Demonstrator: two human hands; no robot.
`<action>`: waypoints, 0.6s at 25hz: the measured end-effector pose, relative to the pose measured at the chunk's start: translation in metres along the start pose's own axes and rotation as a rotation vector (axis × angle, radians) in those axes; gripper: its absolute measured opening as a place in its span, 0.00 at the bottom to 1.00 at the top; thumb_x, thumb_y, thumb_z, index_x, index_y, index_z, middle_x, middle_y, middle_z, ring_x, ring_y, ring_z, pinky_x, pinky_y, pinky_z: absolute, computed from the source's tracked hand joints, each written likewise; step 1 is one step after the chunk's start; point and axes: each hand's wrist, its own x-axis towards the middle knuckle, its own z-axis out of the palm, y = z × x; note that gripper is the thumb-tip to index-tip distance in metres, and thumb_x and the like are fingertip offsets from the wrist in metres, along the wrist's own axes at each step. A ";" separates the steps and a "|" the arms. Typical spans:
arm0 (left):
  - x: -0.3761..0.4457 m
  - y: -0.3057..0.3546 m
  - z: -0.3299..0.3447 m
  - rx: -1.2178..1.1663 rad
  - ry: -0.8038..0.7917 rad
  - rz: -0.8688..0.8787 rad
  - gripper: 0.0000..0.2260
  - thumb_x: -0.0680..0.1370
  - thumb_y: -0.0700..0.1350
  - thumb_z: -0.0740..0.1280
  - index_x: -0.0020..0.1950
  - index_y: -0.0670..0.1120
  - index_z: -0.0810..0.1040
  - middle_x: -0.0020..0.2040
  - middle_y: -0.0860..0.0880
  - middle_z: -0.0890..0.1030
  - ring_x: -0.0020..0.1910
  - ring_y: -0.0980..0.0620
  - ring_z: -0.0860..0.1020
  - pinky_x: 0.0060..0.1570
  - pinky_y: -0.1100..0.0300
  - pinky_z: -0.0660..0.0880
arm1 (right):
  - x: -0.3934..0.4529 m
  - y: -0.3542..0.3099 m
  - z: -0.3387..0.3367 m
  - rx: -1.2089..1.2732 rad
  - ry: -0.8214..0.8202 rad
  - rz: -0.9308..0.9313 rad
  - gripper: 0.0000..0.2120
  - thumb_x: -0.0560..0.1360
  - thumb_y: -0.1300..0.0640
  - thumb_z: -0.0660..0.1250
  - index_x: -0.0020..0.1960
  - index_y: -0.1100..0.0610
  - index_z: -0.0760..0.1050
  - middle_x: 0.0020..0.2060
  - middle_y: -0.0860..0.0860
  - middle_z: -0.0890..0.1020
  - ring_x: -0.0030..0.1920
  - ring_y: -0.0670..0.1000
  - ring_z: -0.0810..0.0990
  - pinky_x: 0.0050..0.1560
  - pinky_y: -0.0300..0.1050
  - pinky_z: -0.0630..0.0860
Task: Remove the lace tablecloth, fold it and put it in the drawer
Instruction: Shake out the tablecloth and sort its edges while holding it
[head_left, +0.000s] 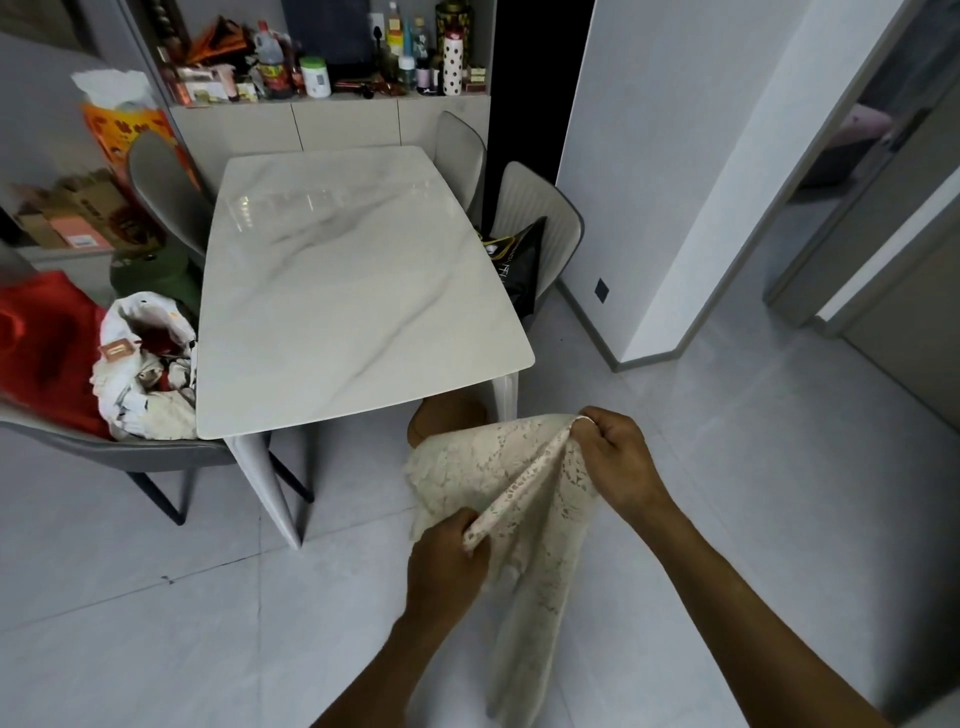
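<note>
The lace tablecloth (524, 499) was off the table and in the air, held up over the pale tiled floor (156, 623), just off the near right corner of the marble tabletop (337, 291). The left hand (449, 564) gripped the lower end of a folded edge, fingers (470, 527) curled round the cloth and clamped on it. The right hand (615, 457) held the upper end of that same edge, its fingers bunched tight on the lace at the top. Between the two hands the fold ran taut on a slant, low at the left and high at the right. A broad panel of lace spread out to the left of that line, and a long tail hung straight down below the hands toward the bottom of the view.

The tabletop lay bare and glossy, grey veins running across it. A grey chair (540, 223) at its right side carried a black bag (519, 270). At the left a chair held a heap of white and patterned cloth (145, 364) beside something red (47, 348). Beyond the table stood a pale cabinet (337, 124), its top crowded with bottles and jars (311, 73). No open drawer could be made out anywhere in the view.
</note>
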 end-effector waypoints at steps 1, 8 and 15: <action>-0.002 -0.012 -0.008 -0.017 -0.032 -0.028 0.05 0.73 0.45 0.72 0.43 0.55 0.80 0.33 0.60 0.79 0.32 0.60 0.78 0.32 0.65 0.71 | 0.001 0.003 -0.006 0.013 -0.021 0.004 0.19 0.79 0.58 0.57 0.30 0.48 0.69 0.23 0.41 0.72 0.25 0.38 0.71 0.25 0.28 0.66; 0.051 -0.018 -0.109 -0.392 0.048 -0.012 0.12 0.72 0.37 0.75 0.39 0.55 0.84 0.37 0.55 0.85 0.39 0.54 0.82 0.39 0.64 0.78 | 0.007 0.054 -0.058 -0.045 -0.175 0.145 0.12 0.78 0.57 0.62 0.36 0.56 0.74 0.29 0.48 0.76 0.32 0.48 0.74 0.34 0.43 0.68; 0.092 0.081 -0.119 -0.104 -0.243 0.324 0.01 0.74 0.47 0.70 0.44 0.51 0.80 0.38 0.54 0.83 0.37 0.55 0.79 0.39 0.61 0.74 | -0.015 0.035 -0.007 -0.356 -0.512 -0.106 0.17 0.70 0.43 0.73 0.57 0.41 0.73 0.51 0.37 0.80 0.52 0.38 0.78 0.51 0.30 0.75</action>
